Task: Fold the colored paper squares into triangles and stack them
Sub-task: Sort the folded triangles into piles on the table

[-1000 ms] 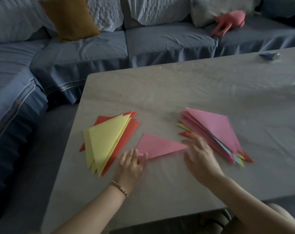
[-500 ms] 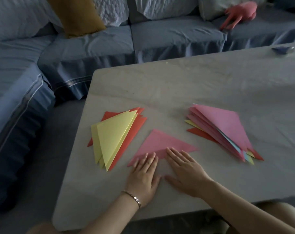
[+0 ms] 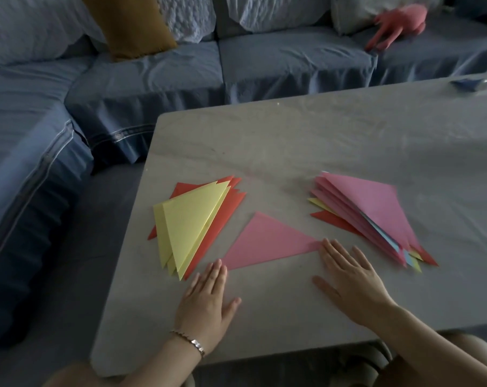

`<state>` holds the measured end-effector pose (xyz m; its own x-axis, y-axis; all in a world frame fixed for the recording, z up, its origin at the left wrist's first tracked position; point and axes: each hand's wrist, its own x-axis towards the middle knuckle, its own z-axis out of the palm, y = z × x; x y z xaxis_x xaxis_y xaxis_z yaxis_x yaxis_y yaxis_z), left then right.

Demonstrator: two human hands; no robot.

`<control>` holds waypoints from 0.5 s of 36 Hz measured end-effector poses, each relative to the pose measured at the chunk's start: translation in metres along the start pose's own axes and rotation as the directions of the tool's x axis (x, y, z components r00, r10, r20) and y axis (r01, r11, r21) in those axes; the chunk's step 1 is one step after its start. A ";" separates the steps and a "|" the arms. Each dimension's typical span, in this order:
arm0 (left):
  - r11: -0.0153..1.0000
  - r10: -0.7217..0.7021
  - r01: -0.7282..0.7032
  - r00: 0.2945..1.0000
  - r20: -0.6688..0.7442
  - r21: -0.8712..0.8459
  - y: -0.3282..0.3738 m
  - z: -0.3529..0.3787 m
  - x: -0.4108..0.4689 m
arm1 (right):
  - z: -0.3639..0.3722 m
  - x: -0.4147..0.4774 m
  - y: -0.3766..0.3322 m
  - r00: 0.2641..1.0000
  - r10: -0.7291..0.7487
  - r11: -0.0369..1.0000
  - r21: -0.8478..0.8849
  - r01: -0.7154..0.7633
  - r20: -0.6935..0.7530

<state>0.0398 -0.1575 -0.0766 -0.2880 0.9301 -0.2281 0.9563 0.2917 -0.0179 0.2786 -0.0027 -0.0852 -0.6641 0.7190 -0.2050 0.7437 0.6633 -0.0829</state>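
A pink paper triangle (image 3: pixel 267 243) lies flat on the grey table (image 3: pixel 306 141), between two piles. To its left sits a stack of folded triangles (image 3: pixel 193 224), yellow on top of red. To its right lies a fanned pile of colored paper (image 3: pixel 376 213) with a pink sheet on top. My left hand (image 3: pixel 206 300) rests flat on the table, fingertips at the triangle's lower left corner. My right hand (image 3: pixel 351 277) lies flat with straight fingers, fingertips at the triangle's right corner.
A blue sofa (image 3: pixel 158 74) wraps around the table's far and left sides, with a mustard cushion (image 3: pixel 133 23) and a pink plush toy (image 3: pixel 398 20) on it. A small blue object (image 3: pixel 471 84) lies at the table's far right edge.
Both hands have slid apart along the pink triangle's near edge, from its middle out to its two corners. The camera view has shifted slightly.
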 end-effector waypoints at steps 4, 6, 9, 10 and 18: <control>0.999 -0.031 0.024 0.983 -0.182 -0.038 0.003 -0.010 -0.008 | -0.016 0.002 -0.016 0.998 0.057 0.998 -0.021 -0.057 -0.019; 0.996 -0.040 0.008 0.932 -0.361 -0.091 0.000 -0.018 -0.006 | -0.028 0.008 -0.023 0.994 0.099 0.995 -0.020 -0.100 -0.040; 0.967 -0.176 0.065 0.870 -0.461 -0.246 -0.016 -0.037 -0.001 | -0.041 0.022 -0.033 0.985 0.124 0.991 0.067 -0.117 -0.117; 0.958 -0.211 0.084 0.852 -0.479 -0.273 -0.024 -0.040 0.004 | -0.043 0.028 -0.036 0.983 0.125 0.986 0.129 -0.108 -0.135; 0.870 -0.423 0.363 0.897 -0.128 -0.334 -0.054 -0.034 0.045 | -0.048 0.068 -0.062 0.970 0.220 0.913 0.329 -0.241 0.099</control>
<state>-0.0264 -0.1235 -0.0524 -0.6696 0.7391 -0.0727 0.7106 0.6660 0.2269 0.1837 0.0147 -0.0471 -0.4733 0.8230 -0.3141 0.8641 0.3645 -0.3471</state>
